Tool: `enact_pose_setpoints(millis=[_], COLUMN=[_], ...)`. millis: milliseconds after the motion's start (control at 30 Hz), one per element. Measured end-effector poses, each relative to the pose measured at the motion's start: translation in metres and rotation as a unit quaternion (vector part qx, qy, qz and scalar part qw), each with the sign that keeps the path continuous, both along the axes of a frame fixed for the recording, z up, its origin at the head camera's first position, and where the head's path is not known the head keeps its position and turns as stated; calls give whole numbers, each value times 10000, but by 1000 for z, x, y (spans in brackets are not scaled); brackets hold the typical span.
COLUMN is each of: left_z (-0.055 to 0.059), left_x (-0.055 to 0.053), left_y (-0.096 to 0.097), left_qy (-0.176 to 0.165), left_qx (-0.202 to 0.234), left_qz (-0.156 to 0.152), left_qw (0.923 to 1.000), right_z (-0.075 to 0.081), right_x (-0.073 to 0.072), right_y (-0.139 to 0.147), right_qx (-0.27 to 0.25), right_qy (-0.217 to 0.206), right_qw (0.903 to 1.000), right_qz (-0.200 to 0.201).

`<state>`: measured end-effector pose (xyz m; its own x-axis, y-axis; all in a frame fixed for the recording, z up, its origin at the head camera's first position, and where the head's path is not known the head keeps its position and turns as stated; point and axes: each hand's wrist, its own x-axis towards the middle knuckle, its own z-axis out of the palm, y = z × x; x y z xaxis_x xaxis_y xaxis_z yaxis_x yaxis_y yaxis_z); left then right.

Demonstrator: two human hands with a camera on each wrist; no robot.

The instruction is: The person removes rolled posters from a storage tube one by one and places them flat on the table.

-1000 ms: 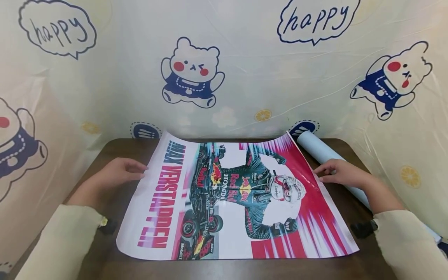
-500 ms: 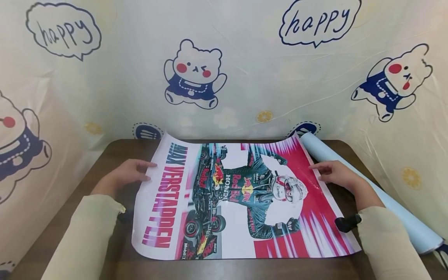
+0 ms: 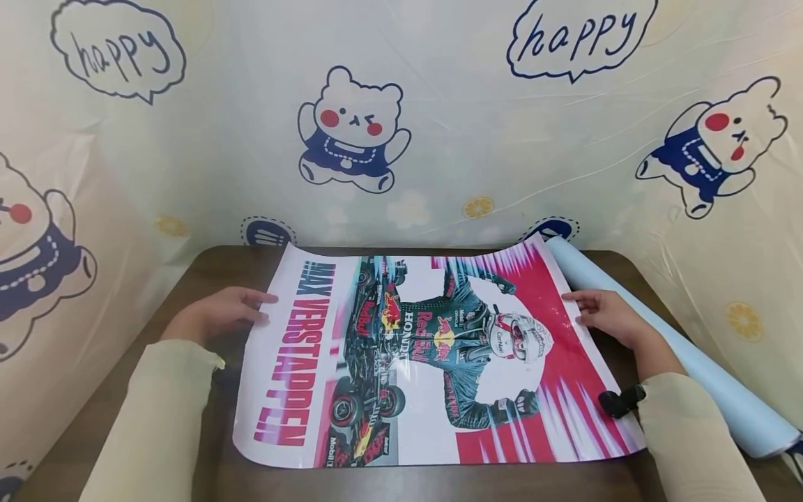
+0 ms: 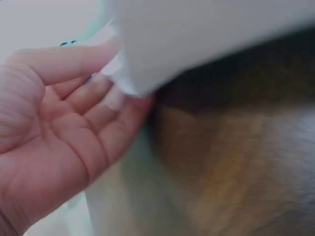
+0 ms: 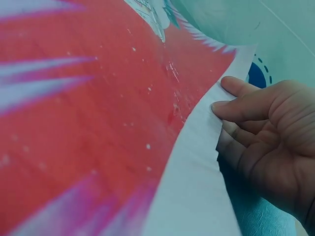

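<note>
A large printed poster (image 3: pixel 426 348) showing a racing driver and car lies sideways over the brown table, its side edges curving upward. My left hand (image 3: pixel 228 312) pinches its left edge; in the left wrist view, the thumb is on one side of the white sheet (image 4: pixel 162 39) and the fingers (image 4: pixel 101 110) lie behind it. At the opposite edge, my right hand (image 3: pixel 605 317) holds the white border between thumb and fingers. The right wrist view shows the thumb and index finger (image 5: pixel 238 86) on the printed side, with the other fingers beneath.
A pale blue roll (image 3: pixel 677 348) lies diagonally along the table's right side, passing behind my right forearm. Around the brown table (image 3: pixel 502 484) hang cloth walls (image 3: pixel 452 125) printed with bears. A black strap piece (image 3: pixel 621 401) sits at my right sleeve.
From a second ago, the poster's left side has shifted right, with both hands further inward. The blue roll shows more of its length now. Over the last half second little has moved.
</note>
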<state>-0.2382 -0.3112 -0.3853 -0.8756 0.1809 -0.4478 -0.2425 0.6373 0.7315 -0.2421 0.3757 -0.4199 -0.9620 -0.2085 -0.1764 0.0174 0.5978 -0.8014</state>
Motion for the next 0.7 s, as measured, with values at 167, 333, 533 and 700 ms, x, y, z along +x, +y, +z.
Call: enact_pose_setpoints(millis=[167, 333, 533, 700], left_z=[18, 26, 18, 6], left_x=[-13, -23, -30, -26], left_y=[-2, 3, 5, 1], left_qy=[-864, -1177, -700, -345], left_qx=[327, 101, -100, -12], left_qz=[-258, -172, -27, -12], left_qw=[9954, 9929, 9975, 9994], right_z=[3, 3, 2, 1], right_x=[2, 3, 2, 2], right_y=[-6, -4, -5, -4], right_qx=[120, 75, -47, -218], right_qy=[136, 93, -153, -288], right_qw=[9998, 9999, 9998, 9993], right_qz=[-96, -79, -111, -135])
